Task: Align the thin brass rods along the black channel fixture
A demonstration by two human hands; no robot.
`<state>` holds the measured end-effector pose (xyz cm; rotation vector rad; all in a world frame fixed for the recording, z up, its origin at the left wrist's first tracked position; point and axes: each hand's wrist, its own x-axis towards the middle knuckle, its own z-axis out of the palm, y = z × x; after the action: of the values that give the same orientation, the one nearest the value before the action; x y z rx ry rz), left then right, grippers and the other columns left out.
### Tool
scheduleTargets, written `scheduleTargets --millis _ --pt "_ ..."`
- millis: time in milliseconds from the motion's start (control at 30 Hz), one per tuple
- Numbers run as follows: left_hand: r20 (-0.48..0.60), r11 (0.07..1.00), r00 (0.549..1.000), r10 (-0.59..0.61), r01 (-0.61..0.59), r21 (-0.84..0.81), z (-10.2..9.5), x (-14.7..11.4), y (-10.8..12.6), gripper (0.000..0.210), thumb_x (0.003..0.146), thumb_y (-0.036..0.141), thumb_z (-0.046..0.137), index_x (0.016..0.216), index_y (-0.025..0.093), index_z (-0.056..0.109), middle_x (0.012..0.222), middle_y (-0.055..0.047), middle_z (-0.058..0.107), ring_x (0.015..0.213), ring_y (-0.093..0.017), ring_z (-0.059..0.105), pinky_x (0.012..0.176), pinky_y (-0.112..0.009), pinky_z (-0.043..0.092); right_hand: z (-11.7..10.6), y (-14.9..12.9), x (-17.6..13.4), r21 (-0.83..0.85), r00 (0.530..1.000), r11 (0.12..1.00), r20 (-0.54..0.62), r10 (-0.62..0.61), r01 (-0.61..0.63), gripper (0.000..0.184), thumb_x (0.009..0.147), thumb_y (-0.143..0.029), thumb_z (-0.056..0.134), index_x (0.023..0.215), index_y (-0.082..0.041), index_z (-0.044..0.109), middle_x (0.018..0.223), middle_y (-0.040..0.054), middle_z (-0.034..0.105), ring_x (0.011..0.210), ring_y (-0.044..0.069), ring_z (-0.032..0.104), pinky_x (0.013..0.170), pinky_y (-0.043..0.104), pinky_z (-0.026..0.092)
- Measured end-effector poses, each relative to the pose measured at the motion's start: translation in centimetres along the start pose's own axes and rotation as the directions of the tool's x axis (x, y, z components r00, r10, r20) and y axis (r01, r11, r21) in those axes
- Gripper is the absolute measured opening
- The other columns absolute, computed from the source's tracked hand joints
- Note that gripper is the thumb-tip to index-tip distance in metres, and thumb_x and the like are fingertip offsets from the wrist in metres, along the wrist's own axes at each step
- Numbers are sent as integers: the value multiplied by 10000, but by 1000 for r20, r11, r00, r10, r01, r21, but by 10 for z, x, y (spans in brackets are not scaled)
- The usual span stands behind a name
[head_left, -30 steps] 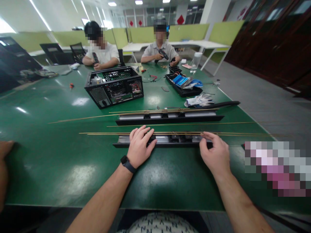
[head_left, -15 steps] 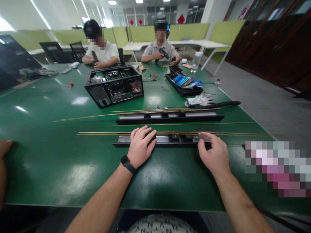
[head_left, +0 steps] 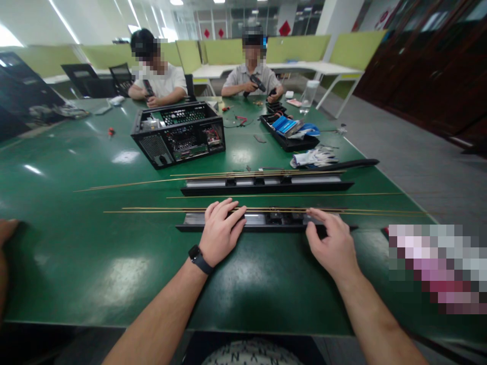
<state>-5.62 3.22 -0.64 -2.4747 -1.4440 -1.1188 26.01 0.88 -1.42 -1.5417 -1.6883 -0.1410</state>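
My left hand [head_left: 222, 230], wearing a black watch on the wrist, lies palm down with fingers stretched across the nearer black channel [head_left: 261, 228]. Thin brass-coloured rods [head_left: 152, 209] run lengthwise over this channel and pass under my left fingers. My right hand [head_left: 331, 238] is over the channel's right part, thumb and index finger apart, the index fingertip at the rods. Whether that fingertip presses on a rod is hard to make out. Behind lies a second black channel [head_left: 266, 190] with more rods along it, and one single rod [head_left: 342, 194] lies between the two channels.
An opened black computer case [head_left: 178, 134] stands at the back left. To the right are a black tray [head_left: 297, 144] with blue items and white gloves [head_left: 314, 158]. Two people sit across the table [head_left: 114, 274]; one holds a drill [head_left: 257, 83]. Another person's arm [head_left: 5, 233] is at the left edge.
My right hand has moved slightly left. One of the rods over the nearer channel has slid left, its end now farther out past the other. My left hand stays put.
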Motion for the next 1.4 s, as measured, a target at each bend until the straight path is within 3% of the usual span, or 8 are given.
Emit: scheduleTargets --millis 100,267,467,700,933,1167,1400 --pt "-1 1000 1000 -2 2 -3 0 0 0 279 1077 300 663 1341 278 751 1396 -105 753 1407 -309 654 1241 -556 400 1 -2 -1 6 1000 1000 -7 -14 14 351 989 -357 614 1306 -236 704 1178 88 827 1135 294 756 1081 516 513" --pt "-10 1000 1000 17 -17 3 0 1 0 278 1076 289 668 1341 262 744 1387 -111 754 1394 -308 661 1228 -552 407 -3 3 1 -48 987 990 -94 126 -131 275 964 -338 615 1191 -228 726 1081 98 838 1066 312 767 1047 532 525" --pt "0 1000 1000 22 -22 11 0 0 0 286 1077 283 666 1353 259 736 1395 -113 751 1395 -309 659 1231 -551 403 1 -2 -1 23 1000 999 11 -28 28 322 980 -344 626 1269 -236 720 1201 90 821 1130 283 757 1067 494 531" --pt "6 1000 1000 4 -4 1 0 0 1 288 1076 284 664 1353 266 737 1402 -109 750 1405 -305 654 1242 -553 397 -4 3 2 -32 984 987 -92 151 -154 280 964 -324 608 1193 -221 733 1105 103 838 1065 301 769 1031 506 543" --pt "14 1000 1000 -9 9 1 -1 0 1 291 1082 290 651 1360 280 738 1414 -107 745 1415 -302 647 1253 -555 393 -2 -5 -1 22 999 999 14 -40 40 332 975 -331 630 1277 -231 725 1190 82 823 1116 271 758 1061 470 533" --pt "20 1000 1000 -18 18 -6 -1 0 1 294 1085 312 645 1363 292 737 1408 -106 750 1408 -306 652 1247 -564 398 -6 -1 2 -18 989 990 -51 139 -140 277 971 -335 613 1202 -237 732 1115 95 832 1076 299 758 1034 501 535" --pt "21 1000 1000 -17 17 2 -1 0 2 293 1086 301 642 1363 285 736 1413 -105 748 1420 -304 644 1250 -555 393 -3 -7 0 26 999 1000 29 16 -17 345 981 -354 618 1295 -248 715 1188 82 826 1131 286 755 1081 501 522"
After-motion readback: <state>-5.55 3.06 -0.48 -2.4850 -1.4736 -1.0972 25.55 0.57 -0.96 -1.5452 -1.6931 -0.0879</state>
